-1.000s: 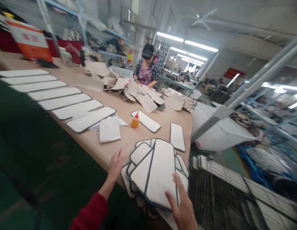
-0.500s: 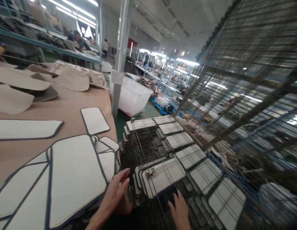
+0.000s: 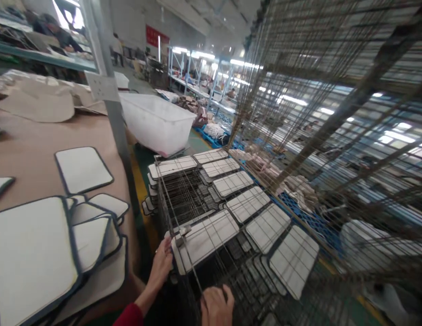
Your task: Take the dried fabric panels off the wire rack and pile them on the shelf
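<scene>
The left hand [image 3: 162, 260] is upright at the left edge of a wire rack [image 3: 184, 192], fingers close together beside the near end of a white, dark-edged panel [image 3: 211, 237]; whether it grips the rim cannot be told. The right hand [image 3: 216, 305], partly cut off below, curls its fingers at the rack's near edge, thumb apart; how firmly it holds the wire there cannot be told.

The panel lies crosswise from the rack's left edge, under the crossing wires, with a small pale clip [image 3: 185, 230] near its left end. Six similar panels [image 3: 268, 227] line the rack's right edge, and another [image 3: 173, 167] fills its far left corner. More show dimly on the tiers below. Raised wire tiers [image 3: 333, 59] slant overhead to the right.

To the left, a brown-topped worktable [image 3: 91, 131] bears overlapping panels [image 3: 30, 253] at its near right corner and a single one [image 3: 83, 170] farther back by the right edge. Beige sheets [image 3: 44, 102] are heaped toward its far edge. A metal post [image 3: 113, 120] rises by the far right corner, beside a white plastic tub [image 3: 152, 129].
</scene>
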The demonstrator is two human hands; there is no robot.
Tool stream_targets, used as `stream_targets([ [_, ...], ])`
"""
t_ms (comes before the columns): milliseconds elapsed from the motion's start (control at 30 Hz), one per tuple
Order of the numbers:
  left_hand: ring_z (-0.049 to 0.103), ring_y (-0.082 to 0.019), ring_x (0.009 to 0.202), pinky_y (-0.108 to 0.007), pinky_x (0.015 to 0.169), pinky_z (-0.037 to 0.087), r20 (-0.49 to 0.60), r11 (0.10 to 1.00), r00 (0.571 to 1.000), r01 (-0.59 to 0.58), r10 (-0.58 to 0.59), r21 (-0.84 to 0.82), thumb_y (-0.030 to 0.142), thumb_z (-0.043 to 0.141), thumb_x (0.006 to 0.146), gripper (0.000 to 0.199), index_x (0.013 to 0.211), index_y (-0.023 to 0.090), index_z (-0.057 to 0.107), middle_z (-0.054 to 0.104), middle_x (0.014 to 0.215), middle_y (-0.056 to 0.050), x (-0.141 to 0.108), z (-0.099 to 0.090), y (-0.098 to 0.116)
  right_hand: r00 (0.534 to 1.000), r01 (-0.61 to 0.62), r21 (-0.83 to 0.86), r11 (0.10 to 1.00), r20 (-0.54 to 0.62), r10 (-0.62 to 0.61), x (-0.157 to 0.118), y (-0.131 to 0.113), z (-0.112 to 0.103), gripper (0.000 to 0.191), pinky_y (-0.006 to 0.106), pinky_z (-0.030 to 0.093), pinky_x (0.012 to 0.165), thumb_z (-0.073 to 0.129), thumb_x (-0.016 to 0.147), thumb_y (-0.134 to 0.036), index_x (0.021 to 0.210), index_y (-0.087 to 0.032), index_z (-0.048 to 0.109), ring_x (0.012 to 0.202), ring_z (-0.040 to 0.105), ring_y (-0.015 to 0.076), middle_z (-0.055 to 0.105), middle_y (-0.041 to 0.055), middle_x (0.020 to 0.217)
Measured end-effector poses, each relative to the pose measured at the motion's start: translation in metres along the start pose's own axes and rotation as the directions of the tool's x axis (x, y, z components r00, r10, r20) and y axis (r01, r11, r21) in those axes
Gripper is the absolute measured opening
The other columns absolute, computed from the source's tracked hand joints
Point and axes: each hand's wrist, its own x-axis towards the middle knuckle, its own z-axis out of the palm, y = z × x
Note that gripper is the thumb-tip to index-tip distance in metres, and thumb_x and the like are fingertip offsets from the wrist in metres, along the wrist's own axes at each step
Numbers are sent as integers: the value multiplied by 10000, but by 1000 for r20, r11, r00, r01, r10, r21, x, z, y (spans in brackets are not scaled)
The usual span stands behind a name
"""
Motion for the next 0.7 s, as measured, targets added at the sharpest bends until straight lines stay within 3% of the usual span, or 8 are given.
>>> stream_targets([
  [100, 519, -286, 1168, -453, 1043, 352, 62, 998, 997, -41, 38, 50, 290, 480, 651, 484, 1106, 146, 559, 595, 1201, -128, 2, 10, -7, 981, -25, -19, 1000, -193, 21, 13, -15, -9, 279, 361, 260, 984, 338, 759, -43, 763, -247, 528, 689, 600, 140, 617, -56, 665],
  [167, 526, -296, 1154, -471, 1043, 344, 101, 994, 992, -77, 69, 77, 303, 492, 647, 497, 1114, 149, 564, 605, 1184, -126, 4, 15, -9, 984, -10, -73, 997, -180, -3, 23, -20, -20, 268, 373, 258, 1013, 347, 783, -59, 805, -240, 543, 778, 618, 151, 637, -40, 714],
  [233, 544, -290, 1125, -482, 1031, 350, 126, 990, 987, -113, 101, 90, 298, 480, 656, 564, 1195, 138, 516, 608, 1173, -134, 5, 21, -8, 990, 81, -151, 985, -102, -97, 38, -20, -41, 253, 350, 280, 1012, 381, 800, -71, 868, -234, 562, 846, 624, 146, 658, -34, 772],
  [367, 570, -251, 1094, -441, 1006, 387, 181, 979, 968, -189, 172, 76, 298, 442, 706, 605, 1280, 109, 436, 605, 1165, -146, 9, 28, 1, 926, 357, -355, 864, 18, -376, 90, -27, -113, 238, 301, 377, 912, 424, 831, -107, 932, -237, 596, 850, 636, 131, 689, -19, 860],
  [467, 544, -230, 1139, -403, 1019, 383, 241, 969, 947, -234, 210, 73, 303, 421, 746, 604, 1309, 87, 398, 551, 1245, -163, 10, 28, 9, 880, 448, -533, 718, 123, -458, 152, -47, -183, 299, 342, 408, 870, 344, 872, -173, 951, -227, 627, 886, 633, 163, 690, 29, 951],
  [567, 512, -232, 1177, -396, 1044, 359, 310, 960, 924, -265, 225, 93, 301, 415, 759, 589, 1301, 70, 397, 497, 1307, -178, 10, 25, 11, 894, 378, -740, 557, 135, -427, 223, -64, -249, 414, 393, 443, 821, 247, 921, -213, 939, -140, 654, 902, 635, 206, 679, 118, 950],
  [633, 491, -239, 1197, -407, 1061, 339, 342, 953, 913, -277, 222, 122, 282, 421, 752, 561, 1279, 88, 418, 490, 1314, -164, 10, 25, 9, 958, 200, -860, 469, 70, -279, 270, -63, -287, 564, 364, 435, 776, 146, 946, -292, 922, -70, 664, 972, 619, 219, 659, 158, 958],
  [700, 461, -260, 1222, -436, 1076, 316, 350, 943, 913, -285, 211, 173, 251, 440, 727, 543, 1252, 115, 445, 509, 1287, -146, 10, 25, 7, 984, 63, -912, 406, -11, -177, 312, -51, -318, 652, 382, 400, 763, 86, 921, -352, 941, -20, 646, 1023, 585, 240, 646, 183, 969],
])
